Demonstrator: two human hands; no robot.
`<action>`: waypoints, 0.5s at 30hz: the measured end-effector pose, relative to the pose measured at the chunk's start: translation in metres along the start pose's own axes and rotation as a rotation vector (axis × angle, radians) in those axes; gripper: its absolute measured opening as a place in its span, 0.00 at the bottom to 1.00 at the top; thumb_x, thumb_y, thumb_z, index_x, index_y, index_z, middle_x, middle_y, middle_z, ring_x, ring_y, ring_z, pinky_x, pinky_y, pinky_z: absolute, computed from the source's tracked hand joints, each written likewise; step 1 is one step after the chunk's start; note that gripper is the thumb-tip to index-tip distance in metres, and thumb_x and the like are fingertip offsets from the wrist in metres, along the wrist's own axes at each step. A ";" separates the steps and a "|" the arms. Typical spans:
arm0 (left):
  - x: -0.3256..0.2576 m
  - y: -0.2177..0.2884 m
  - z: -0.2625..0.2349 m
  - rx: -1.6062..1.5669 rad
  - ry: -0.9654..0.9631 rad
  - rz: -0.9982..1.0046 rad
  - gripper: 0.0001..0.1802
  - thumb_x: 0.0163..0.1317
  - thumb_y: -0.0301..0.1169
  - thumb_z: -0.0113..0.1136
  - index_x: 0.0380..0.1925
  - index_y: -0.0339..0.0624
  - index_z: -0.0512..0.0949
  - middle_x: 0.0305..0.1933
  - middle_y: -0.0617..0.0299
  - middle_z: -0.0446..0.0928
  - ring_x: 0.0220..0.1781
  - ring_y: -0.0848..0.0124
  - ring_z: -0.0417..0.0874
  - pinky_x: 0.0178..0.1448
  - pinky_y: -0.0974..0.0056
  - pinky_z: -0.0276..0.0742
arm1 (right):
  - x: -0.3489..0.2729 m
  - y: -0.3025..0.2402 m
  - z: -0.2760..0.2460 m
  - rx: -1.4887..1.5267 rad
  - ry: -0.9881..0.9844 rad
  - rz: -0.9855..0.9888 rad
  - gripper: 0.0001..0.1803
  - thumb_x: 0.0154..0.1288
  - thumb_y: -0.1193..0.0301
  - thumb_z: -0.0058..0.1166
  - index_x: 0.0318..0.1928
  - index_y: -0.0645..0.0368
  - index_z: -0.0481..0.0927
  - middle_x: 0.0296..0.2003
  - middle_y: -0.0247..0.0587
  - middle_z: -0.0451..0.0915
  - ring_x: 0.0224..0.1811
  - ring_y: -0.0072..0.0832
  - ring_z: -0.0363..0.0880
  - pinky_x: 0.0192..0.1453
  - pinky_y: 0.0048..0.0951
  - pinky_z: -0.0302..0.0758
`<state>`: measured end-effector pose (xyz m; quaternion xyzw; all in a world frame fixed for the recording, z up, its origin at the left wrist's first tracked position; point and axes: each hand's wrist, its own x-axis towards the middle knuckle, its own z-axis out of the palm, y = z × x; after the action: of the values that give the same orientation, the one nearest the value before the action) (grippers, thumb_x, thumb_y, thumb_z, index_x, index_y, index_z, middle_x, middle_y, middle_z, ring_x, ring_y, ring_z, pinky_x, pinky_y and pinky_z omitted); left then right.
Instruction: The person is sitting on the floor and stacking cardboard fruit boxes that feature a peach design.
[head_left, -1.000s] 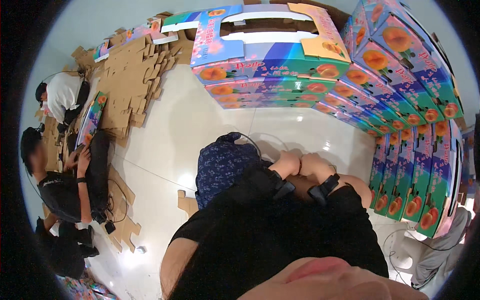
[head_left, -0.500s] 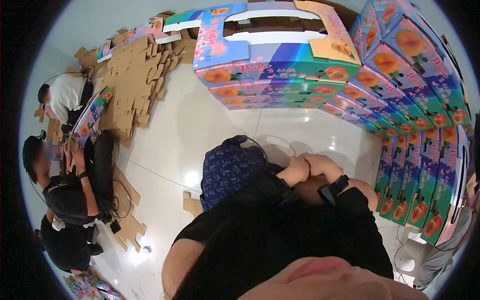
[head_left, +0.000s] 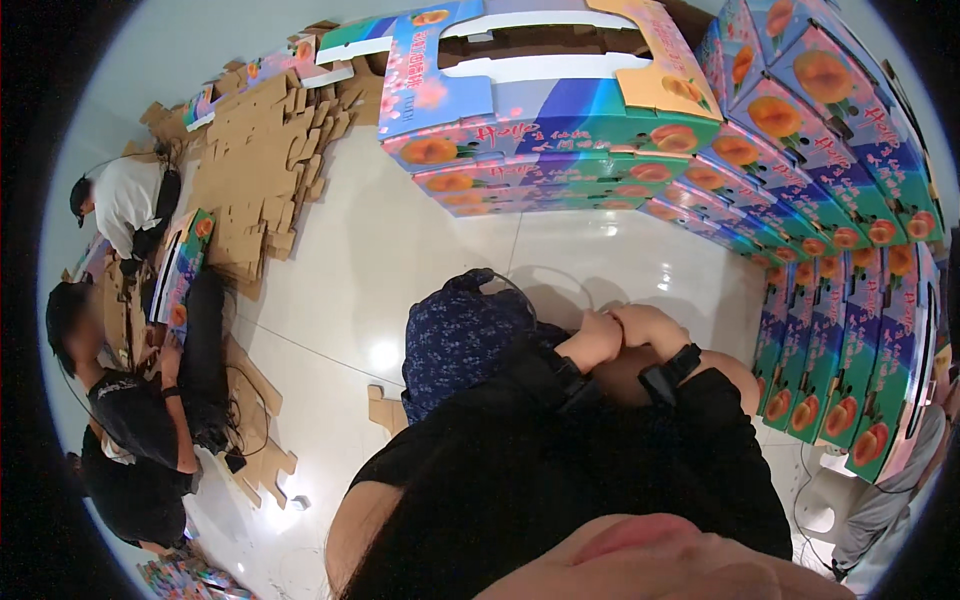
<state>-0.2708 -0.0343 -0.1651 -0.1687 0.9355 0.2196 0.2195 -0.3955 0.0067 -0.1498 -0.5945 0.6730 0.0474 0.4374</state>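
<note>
In my lap area, my left hand and my right hand rest against each other in front of my bare knee. Their backs face up, and the fingers curl down out of sight, so I cannot tell whether anything lies between them. Each wrist wears a black strapped band, the left one and the right one. Dark blue flower-patterned fabric lies left of my hands. Beyond them, across some floor, stands a stack of colourful fruit cartons with a cut-out handle on top.
More fruit cartons are piled along the right side. Flattened brown cardboard covers the floor at far left. Co-workers sit at left, one in black handling a carton, another in white. A grey-trousered leg shows at lower right.
My hands stay where they were. At left, the carton by the black-shirted co-worker has turned more upright, and that person's hands have shifted. The person in white has leaned slightly.
</note>
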 end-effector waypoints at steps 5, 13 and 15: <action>-0.002 -0.001 -0.002 -0.029 0.031 0.032 0.12 0.44 0.35 0.65 0.31 0.45 0.83 0.39 0.57 0.81 0.43 0.57 0.81 0.46 0.49 0.72 | 0.000 0.001 -0.002 -0.103 -0.011 -0.016 0.23 0.54 0.69 0.53 0.54 0.53 0.74 0.45 0.53 0.80 0.48 0.52 0.78 0.49 0.45 0.75; -0.001 -0.004 0.002 -0.085 0.003 0.019 0.10 0.45 0.33 0.63 0.29 0.42 0.83 0.35 0.53 0.82 0.38 0.56 0.84 0.40 0.53 0.78 | -0.009 -0.011 -0.009 -0.097 0.039 -0.056 0.19 0.48 0.64 0.56 0.43 0.55 0.80 0.40 0.51 0.81 0.45 0.51 0.78 0.46 0.44 0.76; 0.002 -0.003 0.002 -0.081 0.008 0.034 0.10 0.45 0.32 0.63 0.29 0.42 0.83 0.34 0.53 0.82 0.37 0.55 0.83 0.39 0.53 0.78 | -0.009 -0.005 -0.006 -0.085 0.053 -0.034 0.19 0.49 0.69 0.54 0.45 0.55 0.80 0.41 0.51 0.81 0.45 0.51 0.79 0.47 0.44 0.76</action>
<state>-0.2702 -0.0366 -0.1685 -0.1625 0.9294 0.2605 0.2049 -0.3949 0.0090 -0.1381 -0.6249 0.6718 0.0528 0.3943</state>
